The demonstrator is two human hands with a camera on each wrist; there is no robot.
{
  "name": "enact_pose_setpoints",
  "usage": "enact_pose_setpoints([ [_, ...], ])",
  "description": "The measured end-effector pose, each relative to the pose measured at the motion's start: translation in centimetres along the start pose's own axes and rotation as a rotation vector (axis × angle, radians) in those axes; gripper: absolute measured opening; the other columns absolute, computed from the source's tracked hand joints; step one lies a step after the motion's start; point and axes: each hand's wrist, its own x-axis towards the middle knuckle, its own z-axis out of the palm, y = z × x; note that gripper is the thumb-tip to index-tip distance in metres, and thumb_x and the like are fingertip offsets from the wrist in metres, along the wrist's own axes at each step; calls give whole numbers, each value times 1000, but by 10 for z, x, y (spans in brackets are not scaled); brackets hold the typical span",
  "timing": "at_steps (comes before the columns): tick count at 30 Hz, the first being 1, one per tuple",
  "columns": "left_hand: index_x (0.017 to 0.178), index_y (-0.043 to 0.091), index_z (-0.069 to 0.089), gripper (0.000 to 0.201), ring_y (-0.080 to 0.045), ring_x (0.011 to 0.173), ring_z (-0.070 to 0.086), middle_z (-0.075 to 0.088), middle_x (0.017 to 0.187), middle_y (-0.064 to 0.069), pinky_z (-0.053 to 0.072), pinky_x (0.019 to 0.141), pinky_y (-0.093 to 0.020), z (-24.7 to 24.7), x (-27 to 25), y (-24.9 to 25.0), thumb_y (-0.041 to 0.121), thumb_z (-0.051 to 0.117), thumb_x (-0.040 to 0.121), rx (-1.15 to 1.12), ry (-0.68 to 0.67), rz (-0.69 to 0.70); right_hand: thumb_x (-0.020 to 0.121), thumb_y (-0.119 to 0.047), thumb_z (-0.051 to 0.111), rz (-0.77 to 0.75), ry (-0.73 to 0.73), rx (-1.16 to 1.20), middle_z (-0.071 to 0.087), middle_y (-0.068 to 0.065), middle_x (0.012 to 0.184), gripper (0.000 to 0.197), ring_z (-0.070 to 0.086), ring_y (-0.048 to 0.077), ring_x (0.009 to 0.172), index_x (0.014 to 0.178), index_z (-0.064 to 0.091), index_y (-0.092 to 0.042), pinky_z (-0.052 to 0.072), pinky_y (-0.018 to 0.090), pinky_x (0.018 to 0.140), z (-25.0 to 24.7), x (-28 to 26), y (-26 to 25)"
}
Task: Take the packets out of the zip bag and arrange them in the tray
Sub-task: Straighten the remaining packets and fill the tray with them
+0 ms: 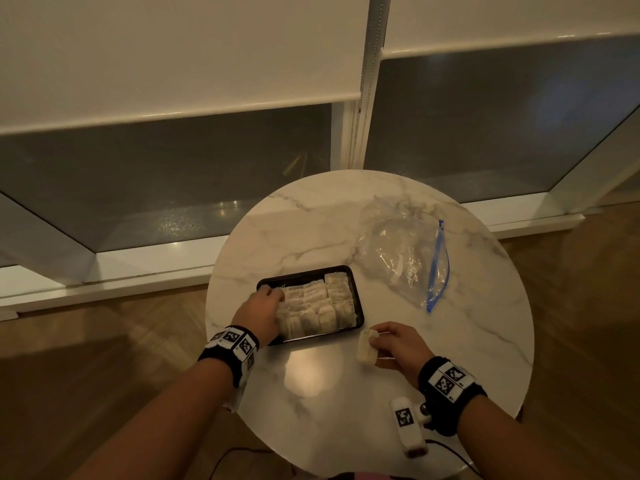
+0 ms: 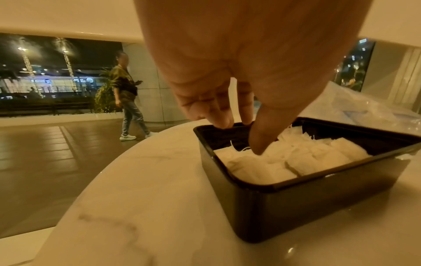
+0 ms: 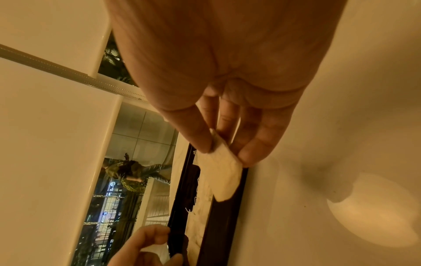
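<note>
A round marble table [image 1: 450, 341] is filling the lower middle of the head view, with a dark window [image 1: 173, 174] and pale roller blinds [image 1: 173, 57] taking up the upper half and wooden floor [image 1: 86, 358] lying at lower left. Through the glass, in the left of the left wrist view, a passer-by [image 2: 127, 93] is walking beside a potted plant [image 2: 103, 95].

The clear zip bag [image 1: 405, 251] with its blue closure is lying crumpled and flat on the table right of centre, well apart from the hands, and nothing is showing inside it. The black tray [image 1: 358, 306] is sitting just left of centre, nearly filled with rows of pale packets [image 1: 322, 303].

The left hand [image 1: 259, 311] is reaching into the tray's left end, covering that corner; in the left wrist view its fingers [image 2: 264, 133] are pointing down, the thumb pressing on the packets there, and whether it is gripping one I cannot tell. The right hand [image 1: 398, 344] is hovering over bare table just below the tray's right corner, thumb and fingers pinching a single packet [image 1: 367, 349], which is hanging clear of the tray. A small white device [image 1: 408, 427] is dangling at the right wrist, lower right.
</note>
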Motion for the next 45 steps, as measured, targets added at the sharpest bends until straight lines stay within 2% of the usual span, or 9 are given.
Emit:
enact_pose_setpoints([
  [4, 110, 18, 59, 22, -24, 98, 59, 57, 109, -1, 48, 85, -36, 12, -26, 3, 28, 56, 90, 19, 122, 92, 88, 2, 61, 9, 9, 10, 68, 17, 96, 17, 68, 26, 81, 105, 64, 0, 55, 29, 57, 9, 0, -2],
  [10, 128, 20, 53, 43, -21, 117, 53, 57, 128, -2, 21, 117, -46, 47, -53, 12, 45, 40, 95, 244, -72, 66, 91, -9, 64, -10, -9, -5, 68, 17, 99, 16, 68, 26, 82, 104, 66, -1, 55, 30, 62, 28, 2, -6],
  [15, 128, 23, 50, 39, -20, 119, 49, 53, 129, 1, 22, 113, -49, 51, -59, 12, 42, 42, 95, 158, -5, 12, 90, -10, 66, -63, -36, -48, 70, 14, 95, 17, 67, 22, 81, 103, 66, 0, 55, 28, 63, 41, 1, -10],
  [19, 105, 23, 59, 20, -15, 98, 55, 57, 106, 5, 46, 95, -38, 41, -65, 17, 36, 47, 95, -273, 159, 36, 87, -7, 69, -134, -69, -60, 70, 10, 86, 13, 65, 15, 72, 98, 70, 0, 52, 24, 61, 53, 0, -12],
  [22, 103, 22, 67, 20, -15, 90, 66, 70, 98, -1, 56, 89, -42, 35, -75, 27, 37, 58, 95, -902, 4, -148, 86, -3, 69, -126, -127, 20, 70, 12, 86, 12, 66, 17, 70, 97, 70, 1, 55, 25, 63, 65, 0, -13],
  [26, 112, 8, 65, 22, -32, 88, 62, 70, 95, -18, 48, 94, -61, 31, -83, 37, 24, 58, 99, -1528, -180, -384, 87, 0, 67, -108, -200, 87, 71, 14, 86, 9, 67, 22, 76, 96, 68, 3, 59, 27, 68, 81, -2, -16],
  [31, 105, 3, 66, 12, -32, 75, 65, 69, 89, -18, 52, 83, -64, 32, -91, 29, 10, 64, 95, -1450, -37, -323, 89, -12, 68, -147, -211, -99, 72, 15, 87, 13, 69, 23, 76, 98, 70, -2, 56, 31, 67, 86, -1, -17],
  [39, 101, 11, 72, 11, -13, 73, 68, 70, 97, -10, 60, 71, -28, 30, -94, 17, 8, 65, 93, -1227, 88, -204, 86, -18, 72, -247, -215, -387, 73, 5, 83, 6, 67, 16, 73, 90, 73, -14, 53, 28, 64, 87, 0, -15],
  [45, 110, 26, 65, 19, -18, 96, 67, 65, 111, 4, 57, 89, -40, 43, -88, 14, 26, 67, 92, -1145, 136, -271, 91, -27, 66, -444, -54, -884, 64, -7, 76, 18, 60, 9, 71, 74, 62, -30, 44, 19, 61, 75, 3, -27],
])
